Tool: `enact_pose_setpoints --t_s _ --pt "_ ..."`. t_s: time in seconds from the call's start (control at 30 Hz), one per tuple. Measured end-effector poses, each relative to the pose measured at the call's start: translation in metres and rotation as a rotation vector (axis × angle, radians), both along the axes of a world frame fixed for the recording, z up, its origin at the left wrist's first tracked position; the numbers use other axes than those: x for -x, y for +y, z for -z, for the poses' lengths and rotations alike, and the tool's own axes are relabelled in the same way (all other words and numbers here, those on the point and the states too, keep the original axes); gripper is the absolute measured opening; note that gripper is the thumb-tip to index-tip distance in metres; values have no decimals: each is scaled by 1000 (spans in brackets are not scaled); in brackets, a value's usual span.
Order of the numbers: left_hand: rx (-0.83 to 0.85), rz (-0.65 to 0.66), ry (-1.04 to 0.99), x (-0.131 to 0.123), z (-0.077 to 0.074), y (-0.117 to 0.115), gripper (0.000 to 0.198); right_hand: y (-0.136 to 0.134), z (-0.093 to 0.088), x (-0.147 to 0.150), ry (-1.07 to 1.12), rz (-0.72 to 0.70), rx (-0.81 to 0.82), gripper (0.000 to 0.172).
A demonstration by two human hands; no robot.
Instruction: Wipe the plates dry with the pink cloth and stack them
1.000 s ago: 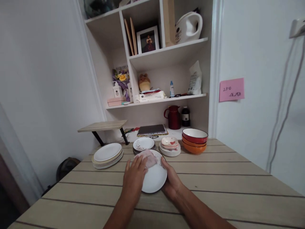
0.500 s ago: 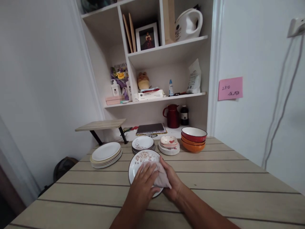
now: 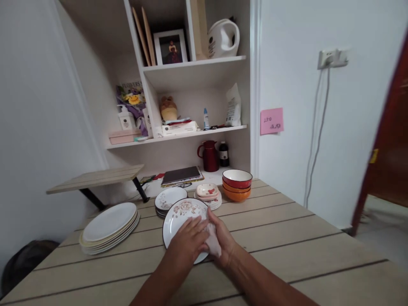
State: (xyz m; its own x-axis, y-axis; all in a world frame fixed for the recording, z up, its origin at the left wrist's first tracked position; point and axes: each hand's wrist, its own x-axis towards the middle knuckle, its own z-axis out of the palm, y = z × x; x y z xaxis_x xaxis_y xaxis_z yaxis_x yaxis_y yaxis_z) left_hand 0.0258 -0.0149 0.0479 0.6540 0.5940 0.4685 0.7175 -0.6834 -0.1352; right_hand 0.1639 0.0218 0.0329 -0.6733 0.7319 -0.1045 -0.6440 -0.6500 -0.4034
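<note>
A white round plate (image 3: 174, 221) with a dark rim and brown flower print is held tilted above the table. My right hand (image 3: 225, 243) grips its right edge, thumb on the upper side and the other fingers mostly hidden behind. My left hand (image 3: 188, 239) lies across the plate's face, its fingers close together and slightly bent over a pale pink cloth (image 3: 213, 241). The cloth bunches out between my two hands, and part of it is hidden under the left one. Just behind is a stack of similar flowered plates (image 3: 171, 199).
A stack of white oval plates (image 3: 110, 223) stands on the left of the wooden table (image 3: 287, 238). Behind are small pink dishes on plates (image 3: 208, 192) and stacked red and orange bowls (image 3: 236, 187). A low wooden stand (image 3: 98, 177), laptop-like dark slab (image 3: 181, 175) and red jug (image 3: 210, 156) are farther back.
The view has turned to the right, bringing a wall socket and a doorway in. My left hand has shifted over the plate, and less of the cloth shows. The right hand keeps its grip.
</note>
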Motion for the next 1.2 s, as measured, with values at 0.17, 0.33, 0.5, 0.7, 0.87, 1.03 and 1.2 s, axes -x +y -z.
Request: enact_pose_setpoints --t_s 0.17,0.33,0.5,0.7,0.87,1.03,1.2 --pt "-243 103 119 32 10 4 23 11 3 -4 13 27 -45 65" --pt "-530 14 151 61 27 8 22 19 11 -6 -32 88 -58 61" --pt "-544 -185 79 73 30 8 31 15 12 -4 -75 138 16 61" --pt "-435 9 -23 61 32 1 21 13 11 -5 -51 122 -17 60" --pt "-378 99 -118 37 36 -4 21 5 10 -2 -115 63 6 65" --pt "-411 55 -194 29 31 -13 23 -14 12 10 -182 -58 0 64" --pt "-398 -147 -207 30 27 -21 25 -21 11 17 -95 -61 1 56"
